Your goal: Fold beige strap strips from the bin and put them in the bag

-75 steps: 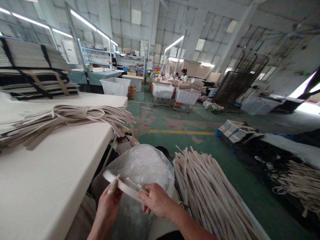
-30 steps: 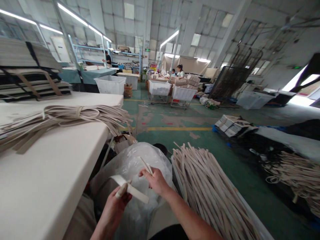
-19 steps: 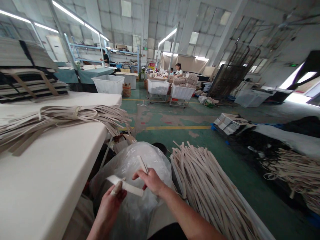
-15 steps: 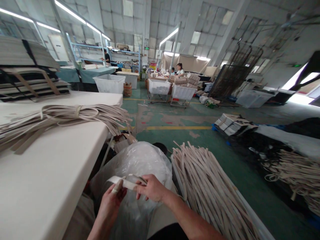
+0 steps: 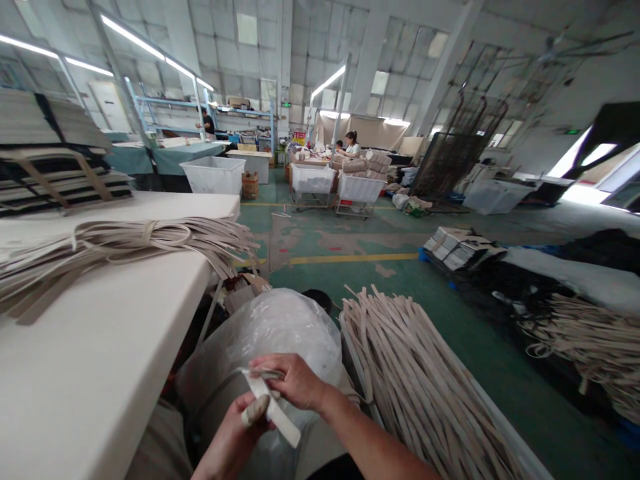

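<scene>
A short white strip (image 5: 286, 425) slants between my hands, low in the middle of the head view. My left hand (image 5: 239, 427) pinches it about halfway along; the thumb wears a pale cover or tape. From the right, my right hand (image 5: 295, 380) closes over the upper end of the strip, fingers bent round it. A thin greyish piece shows under those fingers, too small to name. Below and beyond both hands bulges a clear plastic bag (image 5: 280, 320) with pale contents.
To my left, a white-topped table (image 5: 125, 347) carries a tied bundle of beige strips (image 5: 150, 233) and a strapped stack (image 5: 50, 153). A bin of long beige strips (image 5: 410, 360) stands at my right. More strips (image 5: 595, 347) lie farther right. Co-workers (image 5: 353, 143) are at distant tables.
The strip has turned from nearly level to slanting down toward the right. My right hand has moved left over its upper end, while my left hand has shifted slightly down and right.
</scene>
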Motion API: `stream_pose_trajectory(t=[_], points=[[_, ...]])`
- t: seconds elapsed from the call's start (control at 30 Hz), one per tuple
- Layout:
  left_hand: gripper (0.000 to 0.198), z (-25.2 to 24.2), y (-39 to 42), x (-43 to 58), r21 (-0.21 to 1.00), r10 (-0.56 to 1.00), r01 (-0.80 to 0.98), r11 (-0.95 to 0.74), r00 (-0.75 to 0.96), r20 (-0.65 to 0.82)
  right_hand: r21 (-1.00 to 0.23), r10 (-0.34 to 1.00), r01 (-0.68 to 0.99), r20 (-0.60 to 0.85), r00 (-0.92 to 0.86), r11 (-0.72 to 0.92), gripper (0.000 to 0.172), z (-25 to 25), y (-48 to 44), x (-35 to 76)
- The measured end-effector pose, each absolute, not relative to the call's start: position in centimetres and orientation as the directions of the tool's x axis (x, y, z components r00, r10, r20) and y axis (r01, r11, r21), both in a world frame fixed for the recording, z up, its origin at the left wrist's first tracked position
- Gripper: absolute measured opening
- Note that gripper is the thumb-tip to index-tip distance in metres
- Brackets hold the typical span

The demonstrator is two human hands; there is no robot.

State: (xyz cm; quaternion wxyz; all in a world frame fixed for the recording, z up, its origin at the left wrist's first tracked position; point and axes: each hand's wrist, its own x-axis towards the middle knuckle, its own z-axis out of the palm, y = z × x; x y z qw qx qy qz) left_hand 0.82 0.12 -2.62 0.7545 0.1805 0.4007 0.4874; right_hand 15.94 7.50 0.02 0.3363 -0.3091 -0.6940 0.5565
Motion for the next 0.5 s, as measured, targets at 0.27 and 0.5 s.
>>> stream_pose_trajectory(t=[0.27, 0.5], points=[[0.05, -3.1, 0.0, 1.5, 0.49, 0.772, -0.633, 0.599, 0.294, -0.564, -0.999, 0.811, 0.012, 0.018, -0.584, 0.031, 0.027, 0.5, 7.6, 16.2], [0.027, -4.3, 3.2, 0.0, 0.379, 0.633, -0.874, 0.304, -0.112, -0.766, -0.96, 0.68, -0.024, -0.179, -0.711, -0.278, 0.043, 6.3, 6.3, 24.6]])
